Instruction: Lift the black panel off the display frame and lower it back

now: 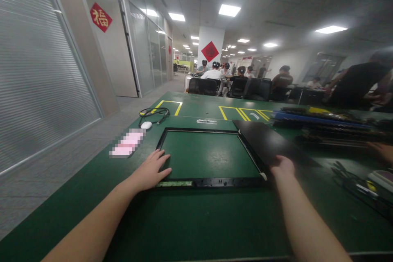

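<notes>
A black rectangular frame, like a monitor bezel, lies flat on the green table, its middle showing the tabletop. My left hand rests over its left side with the fingers spread. To the right of the frame lies a dark flat panel, its left edge against or over the frame's right side. My right hand is at the panel's near edge, by the frame's near right corner. The right fingers are partly hidden and blurred, so I cannot tell whether they grip the panel.
On the left lie a white mouse, a coiled black cable and a blurred-out pink item. Stacked long dark parts and cables lie on the right, near another person's hand. People sit at tables behind.
</notes>
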A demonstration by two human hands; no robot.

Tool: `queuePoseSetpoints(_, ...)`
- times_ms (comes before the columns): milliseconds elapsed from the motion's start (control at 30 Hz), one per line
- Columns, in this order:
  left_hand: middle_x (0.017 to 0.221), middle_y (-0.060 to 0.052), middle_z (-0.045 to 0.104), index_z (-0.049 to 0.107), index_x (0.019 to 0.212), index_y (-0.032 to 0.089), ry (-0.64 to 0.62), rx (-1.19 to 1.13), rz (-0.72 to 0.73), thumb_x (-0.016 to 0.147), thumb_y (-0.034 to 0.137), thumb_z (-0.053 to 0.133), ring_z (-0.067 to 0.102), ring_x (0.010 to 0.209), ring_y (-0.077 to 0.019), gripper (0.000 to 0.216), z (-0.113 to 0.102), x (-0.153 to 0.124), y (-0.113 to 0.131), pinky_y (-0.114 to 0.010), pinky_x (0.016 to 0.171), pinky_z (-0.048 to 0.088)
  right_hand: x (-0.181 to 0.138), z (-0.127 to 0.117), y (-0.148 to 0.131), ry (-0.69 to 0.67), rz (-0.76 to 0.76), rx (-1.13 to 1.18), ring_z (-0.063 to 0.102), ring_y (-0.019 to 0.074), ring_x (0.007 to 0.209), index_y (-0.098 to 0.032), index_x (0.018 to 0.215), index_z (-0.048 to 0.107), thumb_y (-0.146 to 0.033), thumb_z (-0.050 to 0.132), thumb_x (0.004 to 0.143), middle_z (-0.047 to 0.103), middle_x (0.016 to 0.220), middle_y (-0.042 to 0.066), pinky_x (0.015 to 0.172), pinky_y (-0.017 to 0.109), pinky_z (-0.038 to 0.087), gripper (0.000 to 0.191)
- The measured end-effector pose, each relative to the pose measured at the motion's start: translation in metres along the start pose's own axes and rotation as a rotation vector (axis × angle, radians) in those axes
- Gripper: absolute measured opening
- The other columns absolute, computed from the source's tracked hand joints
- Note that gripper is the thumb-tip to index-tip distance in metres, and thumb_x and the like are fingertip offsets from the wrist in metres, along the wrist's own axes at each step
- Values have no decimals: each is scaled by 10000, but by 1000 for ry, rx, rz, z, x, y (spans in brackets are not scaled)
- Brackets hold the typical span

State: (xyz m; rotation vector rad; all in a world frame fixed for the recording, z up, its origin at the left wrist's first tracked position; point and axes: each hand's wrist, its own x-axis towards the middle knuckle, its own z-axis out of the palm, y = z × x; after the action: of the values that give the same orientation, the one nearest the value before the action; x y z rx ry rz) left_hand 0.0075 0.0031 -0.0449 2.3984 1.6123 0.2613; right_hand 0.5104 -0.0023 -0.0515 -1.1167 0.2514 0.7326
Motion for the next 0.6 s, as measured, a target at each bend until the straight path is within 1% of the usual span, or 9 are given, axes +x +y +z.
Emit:
queuePoseSetpoints(233, 1610, -211, 406, 540, 1469, 104, 3, -9, -3, 902, 578, 491, 265, 1525, -384, 740, 0, 1, 0, -536, 1213, 266, 12, -1, 2, -41, -17, -9, 653, 149, 681, -209, 860, 538, 9, 536, 691, 654, 830, -6, 695, 363, 635, 275)
queuePoseSetpoints(400, 1600, -211, 422, 564, 1447, 109, 24, -16, 5, 894, 550, 512, 285, 1519, -384, 709, 1, 1, 0, -545, 1206, 278, 21, -2, 2, -47, -12, -29, 645, 157, 648, -218, 832, 530, 3, 536, 655, 673, 819, -8, 693, 383, 636, 283)
queuePoseSetpoints(533, 1602, -228, 409, 553, 1457, 83, 16, -23, 0, 892, 527, 515, 274, 1520, -397, 719, -1, -1, 3, -554, 1205, 271, 30, -5, 2, -114, -25, -37, 625, 146, 597, -231, 827, 504, 3, 517, 661, 653, 765, -26, 634, 351, 628, 288)
queuePoseSetpoints(600, 1599, -227, 413, 556, 1456, 88, 20, -33, 2, 888, 522, 523, 278, 1517, -402, 716, -3, -1, 4, -565, 1198, 278, 34, -7, 3, -201, -47, -45, 610, 143, 568, -238, 833, 489, -4, 513, 664, 639, 738, -35, 615, 350, 624, 290)
